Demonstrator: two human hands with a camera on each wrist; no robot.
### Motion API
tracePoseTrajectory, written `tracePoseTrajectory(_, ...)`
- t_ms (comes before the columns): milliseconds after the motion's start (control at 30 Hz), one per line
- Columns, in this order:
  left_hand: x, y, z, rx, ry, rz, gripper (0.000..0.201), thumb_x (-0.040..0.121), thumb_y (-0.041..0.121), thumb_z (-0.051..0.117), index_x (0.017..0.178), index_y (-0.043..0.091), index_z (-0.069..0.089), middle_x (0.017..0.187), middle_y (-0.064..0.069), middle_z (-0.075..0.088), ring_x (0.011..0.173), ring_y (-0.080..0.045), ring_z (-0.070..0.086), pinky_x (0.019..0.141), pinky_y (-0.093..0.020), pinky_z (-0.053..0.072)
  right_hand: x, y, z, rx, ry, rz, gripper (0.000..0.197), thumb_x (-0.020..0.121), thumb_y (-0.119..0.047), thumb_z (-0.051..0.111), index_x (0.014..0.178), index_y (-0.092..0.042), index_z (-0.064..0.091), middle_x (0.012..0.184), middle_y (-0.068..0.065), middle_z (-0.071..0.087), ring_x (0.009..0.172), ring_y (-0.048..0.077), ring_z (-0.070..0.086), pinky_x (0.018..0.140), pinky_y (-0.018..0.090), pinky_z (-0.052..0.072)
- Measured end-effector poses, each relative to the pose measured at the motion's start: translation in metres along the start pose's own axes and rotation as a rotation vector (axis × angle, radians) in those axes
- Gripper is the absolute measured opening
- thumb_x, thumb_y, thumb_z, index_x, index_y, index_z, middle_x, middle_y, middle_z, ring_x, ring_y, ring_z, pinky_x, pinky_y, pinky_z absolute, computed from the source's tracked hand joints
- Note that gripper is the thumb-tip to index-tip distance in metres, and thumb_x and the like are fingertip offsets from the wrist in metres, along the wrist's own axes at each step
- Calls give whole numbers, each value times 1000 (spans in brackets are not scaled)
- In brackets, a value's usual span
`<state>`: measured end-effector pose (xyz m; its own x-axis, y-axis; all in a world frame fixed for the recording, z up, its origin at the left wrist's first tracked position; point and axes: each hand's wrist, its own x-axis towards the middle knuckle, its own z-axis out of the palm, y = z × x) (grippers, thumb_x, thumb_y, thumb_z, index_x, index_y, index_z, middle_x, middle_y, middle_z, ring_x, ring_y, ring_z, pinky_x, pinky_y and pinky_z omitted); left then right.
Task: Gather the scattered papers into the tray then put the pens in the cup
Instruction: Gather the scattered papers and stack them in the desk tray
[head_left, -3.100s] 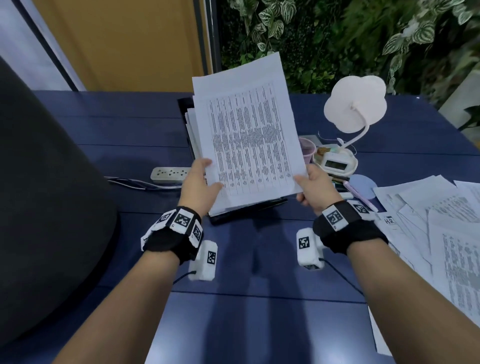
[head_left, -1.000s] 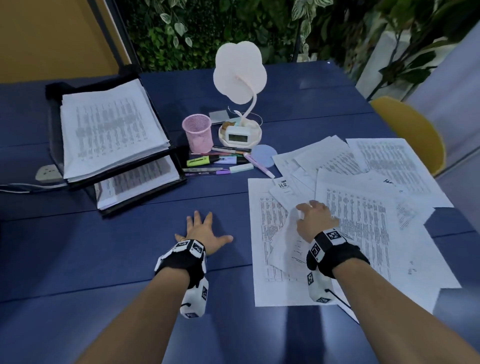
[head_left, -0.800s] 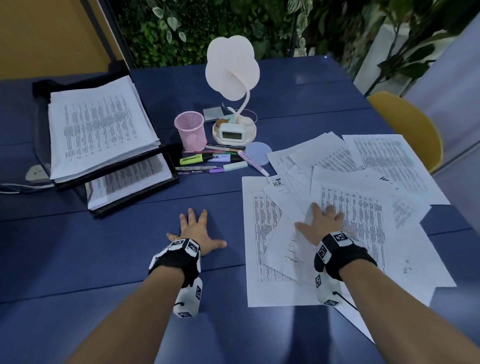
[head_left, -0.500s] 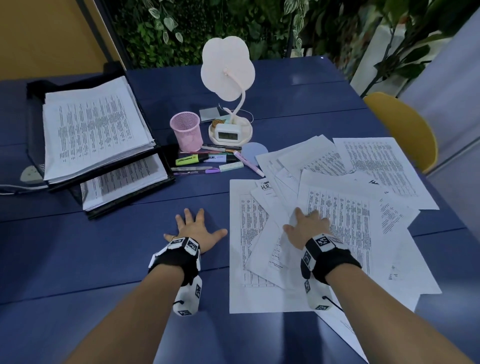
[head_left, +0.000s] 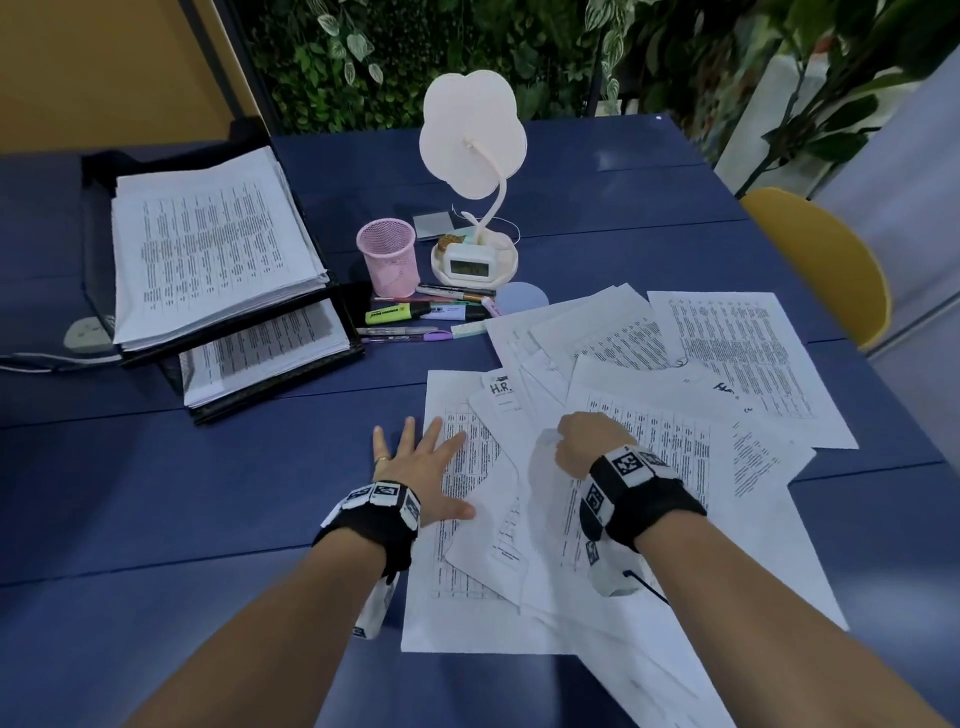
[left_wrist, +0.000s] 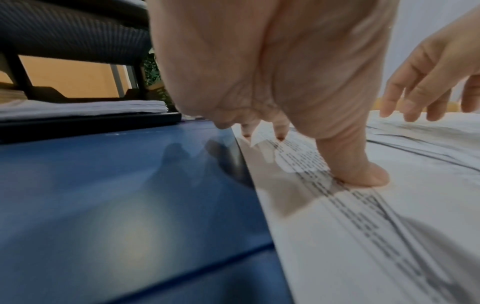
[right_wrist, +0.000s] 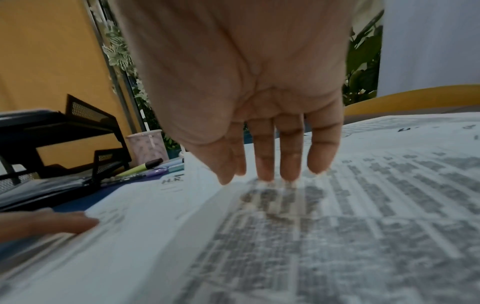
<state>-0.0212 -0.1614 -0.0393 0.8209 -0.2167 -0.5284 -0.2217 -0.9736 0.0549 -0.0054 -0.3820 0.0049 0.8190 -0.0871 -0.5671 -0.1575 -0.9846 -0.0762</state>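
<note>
White printed papers (head_left: 649, 467) lie scattered over the blue counter (head_left: 182, 493), right of the black tray (head_left: 343, 312). The left hand (head_left: 421, 467) presses flat, fingers (left_wrist: 358, 164) spread, on their edge; the right hand (head_left: 587, 441) rests extended fingertips (right_wrist: 288, 164) on them.

Head looks down; wrists skim shared papers (head_left: 623, 545).

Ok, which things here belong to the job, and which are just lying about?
Job: papers, tray, pens, cup.
Lying about: lamp, clock, power strip, chair.
</note>
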Motion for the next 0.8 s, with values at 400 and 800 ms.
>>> tracePoseTrajectory(400,-9,-86,-23,106,-111,-214,107,71,62,67,146,46,-8,158,-2,-17,143,-33,-21,102,-68,-17,8,7,28,115,167,222,87,66,-76,54,137,-33,28,147,5,28,135,34,23,99,68,25)
tracePoseTrajectory(800,-13,-101,-17,-191,167,-201,67,90,33,55,148,34,20,159,-1,8,146,-22,10,115,-54,6,5,-17,27,97,59,125,82,69,-76,53,133,-28,31,136,8,33,126,33,31,91,57,42)
